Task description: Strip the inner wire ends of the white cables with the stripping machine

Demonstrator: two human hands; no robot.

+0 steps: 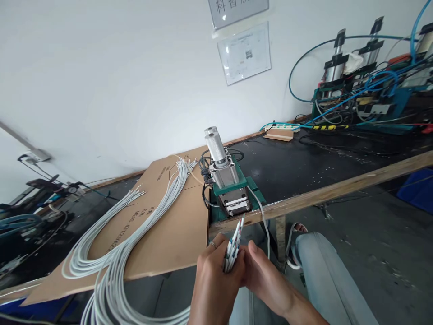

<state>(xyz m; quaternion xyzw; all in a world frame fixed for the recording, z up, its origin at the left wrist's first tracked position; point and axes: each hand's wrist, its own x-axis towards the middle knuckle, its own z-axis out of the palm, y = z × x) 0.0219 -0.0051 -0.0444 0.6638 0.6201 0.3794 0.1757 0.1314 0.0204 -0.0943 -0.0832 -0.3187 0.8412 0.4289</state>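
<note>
My left hand (216, 275) is closed around a bundle of thin white cables (232, 250). Their ends point up toward the press, and small coloured wire tips show among them. Against it rests my right hand (265, 277), cupped, with its thumb stretched up and apart. Its other fingers are partly hidden behind my left hand. Just beyond both hands, at the table edge, stands a small pneumatic press (226, 176) with a silver cylinder on a green base. The cables' lower lengths are hidden by my hands.
Long white cables (135, 239) lie in curves over a cardboard sheet (179, 225) on the left and hang over its edge. More machines with blue hoses (365, 85) stand at the back right of the black table (287, 167). A grey cable (262, 212) hangs beside the press.
</note>
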